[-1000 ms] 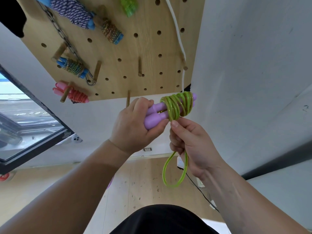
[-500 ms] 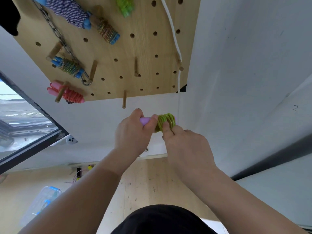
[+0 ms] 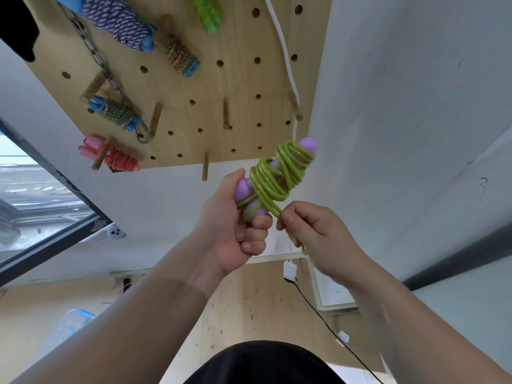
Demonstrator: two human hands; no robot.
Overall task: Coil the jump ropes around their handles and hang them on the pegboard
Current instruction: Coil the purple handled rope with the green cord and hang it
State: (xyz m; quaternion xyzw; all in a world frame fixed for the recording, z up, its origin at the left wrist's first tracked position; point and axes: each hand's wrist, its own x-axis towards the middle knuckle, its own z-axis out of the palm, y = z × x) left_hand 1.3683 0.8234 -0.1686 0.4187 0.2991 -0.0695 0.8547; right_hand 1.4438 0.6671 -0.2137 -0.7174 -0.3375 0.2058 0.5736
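Free air under pegboard (image 3: pixel 235 87) edge, wall (image 3: pixel 401 106) close right. Purple handles (image 3: pixel 245 187) point up-right: left hand (image 3: pixel 235 225) grips them, right hand (image 3: pixel 313 228) pinches green rope (image 3: pixel 277 178).

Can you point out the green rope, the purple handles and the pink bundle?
green rope (image 3: pixel 277 189), head view, coiled middle.
purple handles (image 3: pixel 309 144), head view, top end.
pink bundle (image 3: pixel 122 160), head view, wound cord.

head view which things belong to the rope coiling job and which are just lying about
Job: green plastic jump rope, its purple handles, left hand, right hand, wooden pegboard, bare wooden peg.
Lying about: white cable, metal chain, clear plastic box, black floor cable.
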